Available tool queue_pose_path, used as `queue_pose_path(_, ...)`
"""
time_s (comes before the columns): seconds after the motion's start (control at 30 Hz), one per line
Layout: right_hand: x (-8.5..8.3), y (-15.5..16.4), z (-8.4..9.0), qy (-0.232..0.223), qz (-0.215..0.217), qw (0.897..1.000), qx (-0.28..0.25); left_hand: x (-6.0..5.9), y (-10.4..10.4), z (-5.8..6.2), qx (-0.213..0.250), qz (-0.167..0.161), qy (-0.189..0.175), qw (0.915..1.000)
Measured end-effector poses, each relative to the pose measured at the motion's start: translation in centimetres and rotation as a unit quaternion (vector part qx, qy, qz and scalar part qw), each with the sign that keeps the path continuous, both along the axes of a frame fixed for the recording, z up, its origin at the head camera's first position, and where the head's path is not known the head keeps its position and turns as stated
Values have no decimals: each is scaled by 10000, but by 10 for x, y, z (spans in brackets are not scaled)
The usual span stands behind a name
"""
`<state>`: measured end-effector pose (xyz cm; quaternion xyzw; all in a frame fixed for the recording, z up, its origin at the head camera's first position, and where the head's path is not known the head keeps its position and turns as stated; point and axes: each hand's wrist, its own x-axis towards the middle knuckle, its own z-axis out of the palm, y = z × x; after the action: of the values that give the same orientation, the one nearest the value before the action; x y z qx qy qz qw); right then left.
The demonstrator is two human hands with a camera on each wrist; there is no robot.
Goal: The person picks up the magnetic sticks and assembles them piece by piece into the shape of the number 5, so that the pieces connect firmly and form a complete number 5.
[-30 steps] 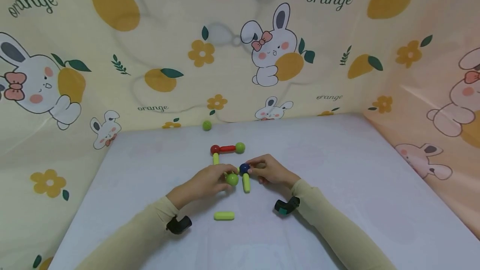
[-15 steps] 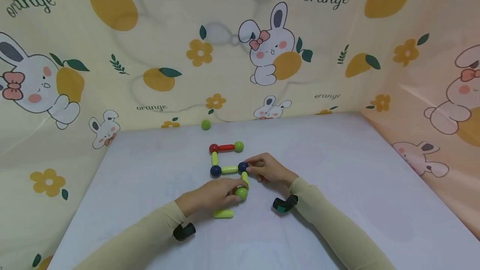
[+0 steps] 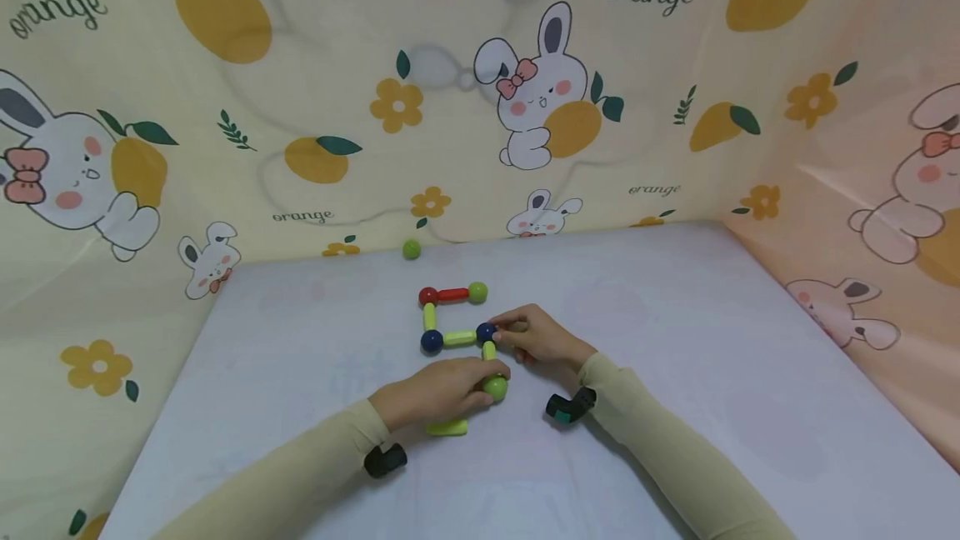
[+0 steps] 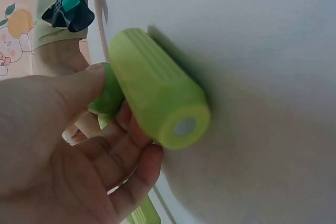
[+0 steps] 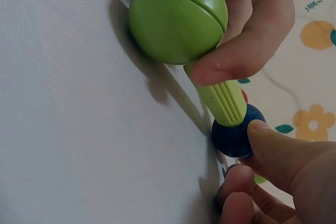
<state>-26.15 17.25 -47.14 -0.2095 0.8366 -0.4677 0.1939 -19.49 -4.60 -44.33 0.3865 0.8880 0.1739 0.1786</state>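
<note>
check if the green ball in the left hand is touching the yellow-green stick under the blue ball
Touching. The right wrist view shows the green ball seated on the end of the stick, no gap, with the left hand gripping the ball.

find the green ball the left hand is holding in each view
Head: the green ball sits low centre, at the left hand fingertips.
Left wrist: left of centre, mostly hidden behind the thumb and a loose green stick.
Right wrist: top centre, large.
Shared landmark: the short green stick running from the ball toward the blue ball.
</note>
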Motion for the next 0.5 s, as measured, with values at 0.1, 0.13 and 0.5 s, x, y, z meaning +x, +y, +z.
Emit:
queue_pose_path(0.1,0,1,0,27,-2,10000,-7,0,2,0,0,16,8,10000)
queue_pose_path(0.13,0,1,0,23,-4,10000,-15,-1,3,0,1,20,16,10000)
queue_pose_path(0.5,1,0,0,-1,-29,9999,-98,-1,1,0,152,132,-219,9996)
